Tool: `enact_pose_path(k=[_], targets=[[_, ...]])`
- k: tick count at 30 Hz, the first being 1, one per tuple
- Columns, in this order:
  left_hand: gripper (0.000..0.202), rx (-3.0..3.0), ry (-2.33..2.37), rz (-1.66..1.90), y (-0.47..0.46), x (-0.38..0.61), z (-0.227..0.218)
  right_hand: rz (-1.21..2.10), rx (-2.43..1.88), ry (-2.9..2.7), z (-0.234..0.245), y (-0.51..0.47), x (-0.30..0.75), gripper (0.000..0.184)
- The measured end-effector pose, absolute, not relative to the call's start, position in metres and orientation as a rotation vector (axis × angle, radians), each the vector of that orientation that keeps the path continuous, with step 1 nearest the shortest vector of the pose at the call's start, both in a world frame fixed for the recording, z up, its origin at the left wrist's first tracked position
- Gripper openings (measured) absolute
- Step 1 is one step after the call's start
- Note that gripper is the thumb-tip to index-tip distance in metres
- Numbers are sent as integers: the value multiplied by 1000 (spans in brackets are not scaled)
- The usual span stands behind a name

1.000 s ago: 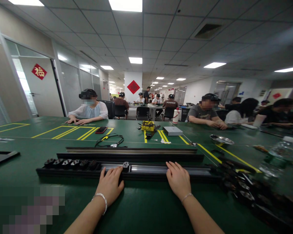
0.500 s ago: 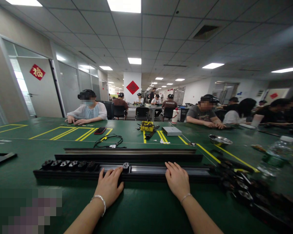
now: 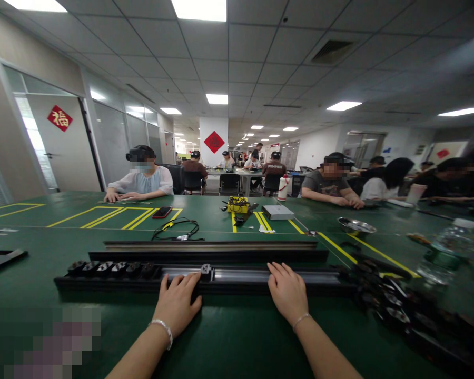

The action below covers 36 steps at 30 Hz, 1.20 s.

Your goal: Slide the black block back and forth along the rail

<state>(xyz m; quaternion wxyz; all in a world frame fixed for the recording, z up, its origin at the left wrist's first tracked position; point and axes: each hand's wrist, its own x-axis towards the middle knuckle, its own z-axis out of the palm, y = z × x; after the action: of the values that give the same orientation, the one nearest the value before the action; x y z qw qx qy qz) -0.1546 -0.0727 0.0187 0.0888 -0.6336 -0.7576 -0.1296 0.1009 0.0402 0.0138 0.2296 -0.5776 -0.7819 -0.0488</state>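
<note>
A long black rail (image 3: 240, 288) with a shiny channel lies across the table before me. My left hand (image 3: 177, 302) rests on it, fingers stretched out and palm down, its fingertips against the left side of a small socket-like module (image 3: 206, 271) with a pale face. Farther left in the same channel sits a row of similar dark modules (image 3: 119, 268). My right hand (image 3: 288, 292) lies on the rail to the right of the single module, fingers extended over the channel and apart from any module.
Behind the rail lies another black rail (image 3: 209, 255). Piled black parts (image 3: 395, 310) and a water bottle (image 3: 446, 252) are at right. Farther back are a metal bowl (image 3: 356, 226), a grey box (image 3: 277, 212), a black cable (image 3: 177, 226) and a phone (image 3: 162, 212). Co-workers sit across the table.
The single module has shifted slightly right along the channel, with my left fingertips beside it. My right hand stays almost where it was.
</note>
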Motion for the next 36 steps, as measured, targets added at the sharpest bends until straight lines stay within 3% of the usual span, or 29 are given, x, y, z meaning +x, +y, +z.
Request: enact_pose_path(k=[36], targets=[[52,-1880,-2299,-370,-71,-152,18,-136,-1590,-2162,14,40,102,42]])
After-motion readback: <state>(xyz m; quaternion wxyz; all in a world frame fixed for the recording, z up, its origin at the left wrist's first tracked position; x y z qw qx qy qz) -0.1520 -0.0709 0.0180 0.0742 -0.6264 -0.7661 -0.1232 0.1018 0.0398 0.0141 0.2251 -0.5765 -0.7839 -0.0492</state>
